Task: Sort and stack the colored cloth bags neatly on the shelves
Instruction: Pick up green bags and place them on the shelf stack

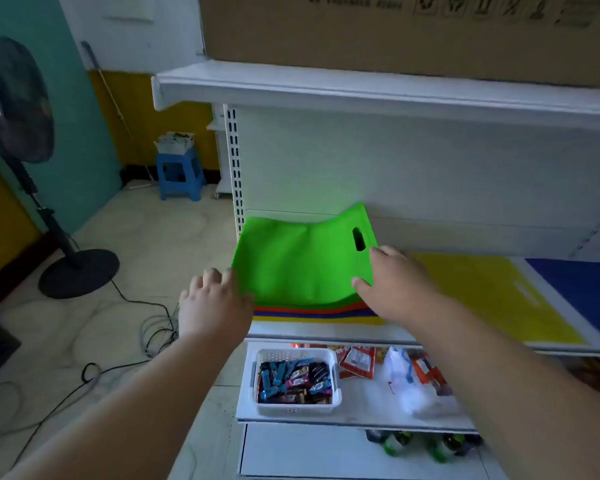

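Green bag (298,265) atop mixed stack (312,315), left end of shelf (326,332). Left hand (212,303) pinching left edge, right hand (395,289) gripping handle-side edge. Likely light, floppy; best held by opposite edges.

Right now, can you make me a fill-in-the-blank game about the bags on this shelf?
1. Both hands are on the ____ bag topping the pile.
2. The flat bag beside the pile is ____.
3. The white basket of snacks sits on the shelf ____ the bags.
4. The stool on the floor is ____.

Answers: green; yellow; below; blue
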Demonstrator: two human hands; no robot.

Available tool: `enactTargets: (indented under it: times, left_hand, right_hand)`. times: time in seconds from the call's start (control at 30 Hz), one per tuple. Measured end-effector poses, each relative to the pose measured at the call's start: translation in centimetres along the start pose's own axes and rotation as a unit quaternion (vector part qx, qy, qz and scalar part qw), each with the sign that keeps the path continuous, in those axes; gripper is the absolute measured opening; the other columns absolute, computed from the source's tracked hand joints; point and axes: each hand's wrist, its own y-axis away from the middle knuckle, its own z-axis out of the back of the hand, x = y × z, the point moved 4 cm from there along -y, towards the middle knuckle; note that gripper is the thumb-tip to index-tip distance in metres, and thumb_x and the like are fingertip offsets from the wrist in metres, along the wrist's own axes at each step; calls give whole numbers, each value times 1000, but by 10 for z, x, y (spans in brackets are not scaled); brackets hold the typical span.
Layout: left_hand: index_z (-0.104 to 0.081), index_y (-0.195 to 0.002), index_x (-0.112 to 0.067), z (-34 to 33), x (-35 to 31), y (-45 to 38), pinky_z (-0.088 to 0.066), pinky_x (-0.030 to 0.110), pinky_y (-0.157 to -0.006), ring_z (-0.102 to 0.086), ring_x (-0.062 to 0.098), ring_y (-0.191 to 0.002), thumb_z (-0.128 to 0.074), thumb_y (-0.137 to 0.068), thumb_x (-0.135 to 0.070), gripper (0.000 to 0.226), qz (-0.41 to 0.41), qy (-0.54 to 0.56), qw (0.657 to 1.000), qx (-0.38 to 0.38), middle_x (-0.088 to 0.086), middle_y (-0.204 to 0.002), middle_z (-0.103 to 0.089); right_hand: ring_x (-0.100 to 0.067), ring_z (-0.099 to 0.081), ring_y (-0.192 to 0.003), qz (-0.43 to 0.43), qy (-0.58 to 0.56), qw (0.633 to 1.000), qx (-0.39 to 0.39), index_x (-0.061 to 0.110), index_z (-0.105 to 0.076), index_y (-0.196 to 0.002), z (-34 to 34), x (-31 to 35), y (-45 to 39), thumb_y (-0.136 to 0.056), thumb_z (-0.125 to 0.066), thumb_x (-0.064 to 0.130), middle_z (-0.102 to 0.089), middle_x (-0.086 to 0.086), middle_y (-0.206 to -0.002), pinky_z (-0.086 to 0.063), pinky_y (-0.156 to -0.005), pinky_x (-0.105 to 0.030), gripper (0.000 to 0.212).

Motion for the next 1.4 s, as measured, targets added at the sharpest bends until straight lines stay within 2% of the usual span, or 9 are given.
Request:
enactTargets:
  times: [0.33, 0.57, 0.67, 0.77, 0.9, 1.03, 1.1, 1.2, 1.4]
  left_hand:
    - [-59, -117, -19, -14, 23, -36, -43, 33, -73, -61, 29, -91, -51, -85, -23, 34, 7, 48, 999, -23, 4, -104, -64]
    - [-58, -127, -22, -2, 40, -40, -41, 31, -63, -60, 28, -82, -52, -84, -14, 44, -13, 105, 994, -22, 6, -103, -67]
    - [-53, -120, -25, -6, 49, -41, -48, 33, -51, -59, 24, -61, -51, -85, -16, 36, 22, 181, 982, 50, 2, -82, -65]
    - [-53, -114, -28, -8, 55, -50, -46, 31, -47, -60, 22, -56, -51, -85, -14, 32, 39, 230, 966, 112, -1, -76, -61]
    - [-61, -102, -28, -3, 61, -61, -45, 30, -50, -58, 24, -56, -53, -84, -12, 26, 36, 273, 951, 142, 2, -73, -62]
    - [-65, -103, -26, 3, 65, -60, -38, 27, -49, -50, 19, -51, -52, -89, -11, 25, 12, 290, 945, 151, -1, -70, -60]
    - [-64, -107, -29, 7, 67, -53, -37, 26, -44, -49, 17, -47, -49, -92, -12, 28, -6, 270, 954, 130, -5, -71, -62]
    - [-63, -114, -34, 14, 69, -32, -36, 28, -42, -52, 21, -44, -46, -95, -15, 32, -19, 258, 963, 75, -2, -63, -64]
    - [-66, -116, -39, 21, 37, 25, -38, 32, -42, -45, 20, -39, -51, -95, -17, 34, 2, 363, 932, -8, 1, -46, -54]
  right_hand:
    - [-29, -8, -149, -19, 33, 999, 25, 4, -15, -153, -28, -3, -7, -97, -35, 58, -11, -17, -161, -9, -121, -39, 81]
    - [-30, -3, -150, -20, 59, 997, 34, 4, -19, -153, -41, 30, 6, -75, 12, 66, -21, -17, -159, -3, -122, -43, 103]
    - [-28, -30, -140, -56, 31, 998, 1, 11, -39, -145, -36, 37, 18, -95, -17, 60, -44, -9, -149, -26, -113, -41, 73]
    - [-27, -45, -121, -120, -37, 992, -20, 15, -51, -133, -35, 38, 21, -96, -41, 54, -54, -6, -133, -39, -98, -37, 54]
    - [-21, -52, -89, -186, -229, 955, -31, 21, -45, -139, -30, 38, 11, -89, -66, 41, -42, -13, -134, -40, -78, -26, 57]
    - [-9, -48, -53, -162, -301, 939, -23, 27, -49, -136, -29, 40, 5, -89, -69, 22, -58, -6, -111, -33, -45, -14, 52]
    - [-8, -54, -64, -143, -323, 935, -4, 28, -53, -134, -29, 41, 8, -90, -68, 20, -63, -4, -119, -39, -55, -14, 47]
    - [-20, -61, -104, -128, -321, 938, -35, 28, -54, -136, -25, 34, 25, -93, -65, 21, -54, 1, -141, -45, -83, -24, 45]
    - [-22, -60, -114, -149, -330, 919, -158, 29, -55, -137, -13, -10, 89, -95, -62, 22, -57, 3, -138, -35, -73, -2, 43]
